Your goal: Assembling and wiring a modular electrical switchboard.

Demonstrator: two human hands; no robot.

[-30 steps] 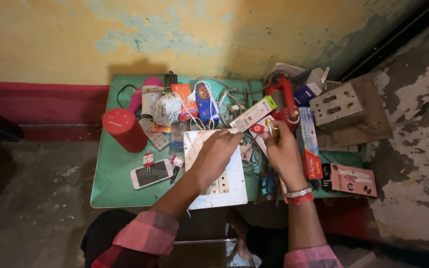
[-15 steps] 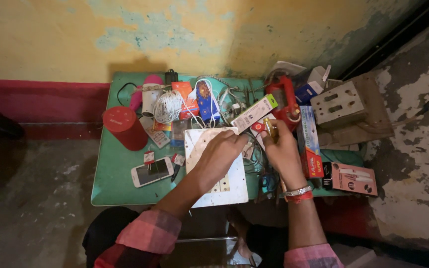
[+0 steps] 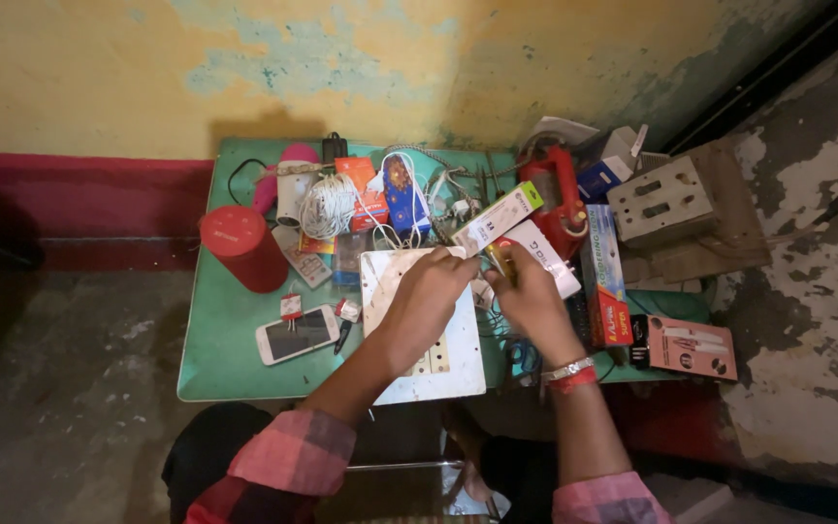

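Switch board [image 3: 448, 369]: white plastic, smooth, faintly glossy. Table [image 3: 230, 330]: green, matt, smooth top. Cylinder [image 3: 242, 247]: red, matt; wall [image 3: 244, 68]: rough, flaking paint.

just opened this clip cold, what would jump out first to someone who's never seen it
The two hands meet mid-table: the left hand presses on a white switch board, the right hand is close beside it among small parts. Around them the green table is crowded, with a red cylinder at the left, a white phone near the front and a red tool at the back.
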